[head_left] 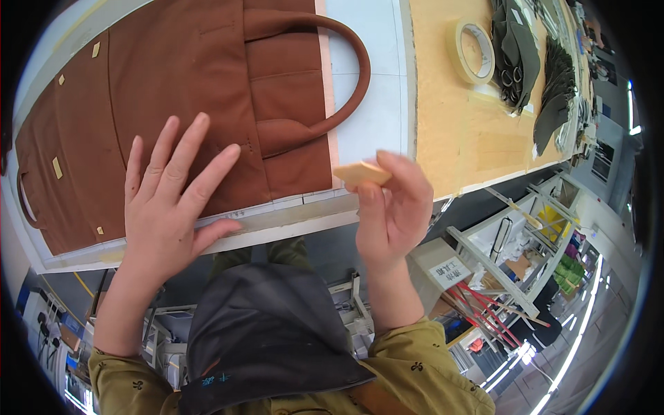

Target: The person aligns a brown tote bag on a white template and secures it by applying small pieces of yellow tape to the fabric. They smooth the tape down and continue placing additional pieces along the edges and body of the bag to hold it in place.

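A brown leather bag panel [166,90] lies flat on the table, its looped carrying handle [365,66] reaching right over a white gridded sheet. Several small pale-yellow tape pieces [58,167] are stuck on its left part. My left hand [173,187] is over the panel's near edge, fingers spread, holding nothing; whether it touches the leather I cannot tell. To the right of the panel, my right hand [398,204] pinches a small flat tan piece [361,174] between thumb and fingers. What that piece is made of does not show clearly.
On the tan board [443,124] at right lie a roll of masking tape [475,52] and bundles of dark cut pieces [515,52]. A metal frame cart [505,256] and a grey box [439,270] stand below the table's right end.
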`<state>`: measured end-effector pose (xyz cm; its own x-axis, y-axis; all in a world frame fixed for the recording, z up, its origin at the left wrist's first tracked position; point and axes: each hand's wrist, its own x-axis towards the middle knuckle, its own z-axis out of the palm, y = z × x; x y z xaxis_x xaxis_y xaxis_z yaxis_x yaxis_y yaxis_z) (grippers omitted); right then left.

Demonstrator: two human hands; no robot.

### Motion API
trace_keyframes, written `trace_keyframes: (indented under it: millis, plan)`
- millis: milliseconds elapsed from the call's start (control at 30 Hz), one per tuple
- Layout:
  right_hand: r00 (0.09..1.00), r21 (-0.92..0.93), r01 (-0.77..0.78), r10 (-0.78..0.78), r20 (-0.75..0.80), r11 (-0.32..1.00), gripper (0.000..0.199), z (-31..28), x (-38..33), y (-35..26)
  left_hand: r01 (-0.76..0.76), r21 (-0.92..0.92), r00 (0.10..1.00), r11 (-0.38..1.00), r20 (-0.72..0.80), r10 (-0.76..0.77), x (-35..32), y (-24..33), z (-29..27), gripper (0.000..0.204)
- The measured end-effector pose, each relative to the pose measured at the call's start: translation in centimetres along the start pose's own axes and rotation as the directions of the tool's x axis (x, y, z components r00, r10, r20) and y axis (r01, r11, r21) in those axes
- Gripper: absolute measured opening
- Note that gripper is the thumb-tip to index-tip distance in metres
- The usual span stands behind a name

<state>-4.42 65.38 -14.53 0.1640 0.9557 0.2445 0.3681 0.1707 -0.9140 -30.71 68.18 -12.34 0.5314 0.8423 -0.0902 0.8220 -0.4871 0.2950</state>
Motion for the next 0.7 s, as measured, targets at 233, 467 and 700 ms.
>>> trace_keyframes:
  millis: [233,467,700]
  plan:
    - [0.936,-0.058,0.084,-0.059,0.348,0.995,0.029,1.3,6.6,1.7,0.058,0.058,0.995,0.997,0.074,-0.062,-0.8,0.6,0.9,0.058]
    - [0.926,-0.048,0.083,-0.06,0.373,0.995,0.027,1.3,7.2,2.5,0.062,0.082,0.991,0.995,0.114,-0.072,-1.1,1.2,1.1,0.049]
    - [0.935,-0.046,0.089,-0.068,0.349,0.995,0.027,1.5,7.2,2.6,0.081,0.081,0.989,0.993,0.115,-0.09,-1.3,1.4,1.2,0.048]
